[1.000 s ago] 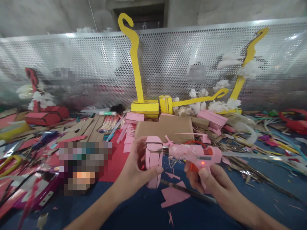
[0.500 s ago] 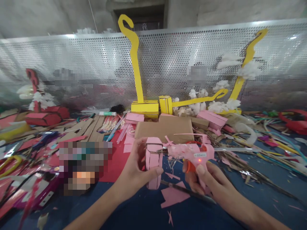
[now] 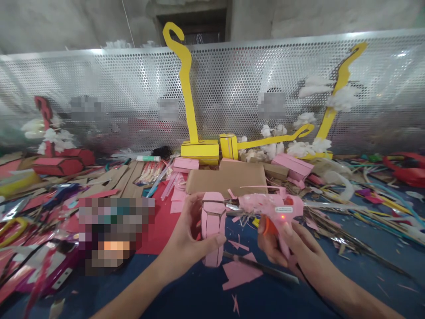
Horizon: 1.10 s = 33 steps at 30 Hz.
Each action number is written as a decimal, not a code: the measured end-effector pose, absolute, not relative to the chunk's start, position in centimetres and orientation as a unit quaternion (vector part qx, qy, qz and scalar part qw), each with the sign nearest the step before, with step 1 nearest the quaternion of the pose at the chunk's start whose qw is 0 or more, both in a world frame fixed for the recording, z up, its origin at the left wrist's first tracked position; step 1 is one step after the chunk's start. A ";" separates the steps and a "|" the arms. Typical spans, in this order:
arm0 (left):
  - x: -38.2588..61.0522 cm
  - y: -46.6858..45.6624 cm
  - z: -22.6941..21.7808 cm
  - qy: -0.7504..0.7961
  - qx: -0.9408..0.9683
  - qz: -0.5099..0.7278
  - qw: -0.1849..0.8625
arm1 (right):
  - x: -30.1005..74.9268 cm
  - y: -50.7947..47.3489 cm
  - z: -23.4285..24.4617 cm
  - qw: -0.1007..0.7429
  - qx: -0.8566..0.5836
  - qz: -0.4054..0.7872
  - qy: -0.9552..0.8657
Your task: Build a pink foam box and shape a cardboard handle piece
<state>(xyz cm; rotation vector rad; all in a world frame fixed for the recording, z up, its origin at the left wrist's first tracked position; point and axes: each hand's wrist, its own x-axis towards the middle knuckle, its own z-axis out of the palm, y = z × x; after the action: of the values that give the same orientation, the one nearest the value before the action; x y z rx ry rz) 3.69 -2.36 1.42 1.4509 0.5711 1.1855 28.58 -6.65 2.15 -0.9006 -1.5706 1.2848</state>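
Between the thumb and fingers of my left hand [image 3: 186, 239] stands a small pink paper-covered box [image 3: 213, 239], upright, with brown seams along its edges. My right hand [image 3: 292, 246] is wrapped round the handle of a pink glue gun [image 3: 265, 204], its fingers at the orange trigger [image 3: 269, 227]. A small light glows on the gun's side. The metal nozzle points left at the upper right edge of the box; I cannot tell whether it touches. Below the gun lie pink paper scraps [image 3: 242, 271] and a thin blade-like strip [image 3: 265, 268].
Behind my hands lies a brown cardboard piece [image 3: 226, 176]. Yellow hook-shaped pieces on box bases, one upright [image 3: 189, 102], stand by a perforated metal panel [image 3: 133, 88]. Red paper [image 3: 156, 230] and a purple object [image 3: 49, 270] lie left; sticks and strips [image 3: 348, 226] clutter the right.
The glue gun has shifted slightly right, its nozzle drawn back from over the box's face to its edge. My left hand holds the box in nearly the same place.
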 end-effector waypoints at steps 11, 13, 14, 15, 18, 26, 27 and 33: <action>3.6 -2.3 1.6 0.241 0.612 0.511 0.554 | 28.2 -6.5 1.6 0.463 -0.335 0.585 -0.575; 3.6 -2.3 1.5 0.238 0.613 0.510 0.555 | 28.3 -6.5 1.4 0.462 -0.331 0.589 -0.575; 3.6 -2.3 1.5 0.236 0.613 0.511 0.555 | 28.3 -6.4 1.4 0.458 -0.331 0.591 -0.576; 3.6 -2.3 1.6 0.234 0.612 0.512 0.556 | 28.3 -6.4 1.4 0.454 -0.330 0.590 -0.580; 3.7 -2.5 1.7 0.230 0.609 0.507 0.564 | 28.2 -6.5 1.5 0.441 -0.342 0.580 -0.593; 3.9 -2.7 2.2 0.223 0.594 0.506 0.584 | 28.3 -6.7 1.3 0.422 -0.364 0.574 -0.600; 3.9 -2.7 2.3 0.224 0.591 0.505 0.589 | 28.3 -6.7 1.4 0.418 -0.366 0.575 -0.601; 4.0 -2.8 2.5 0.217 0.592 0.506 0.588 | 28.0 -6.7 1.9 0.406 -0.370 0.579 -0.603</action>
<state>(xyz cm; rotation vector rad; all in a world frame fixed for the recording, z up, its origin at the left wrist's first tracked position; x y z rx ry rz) 4.04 -2.79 2.49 1.3799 0.5045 1.1794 27.96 -6.68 1.88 -0.9339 -1.5212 1.4604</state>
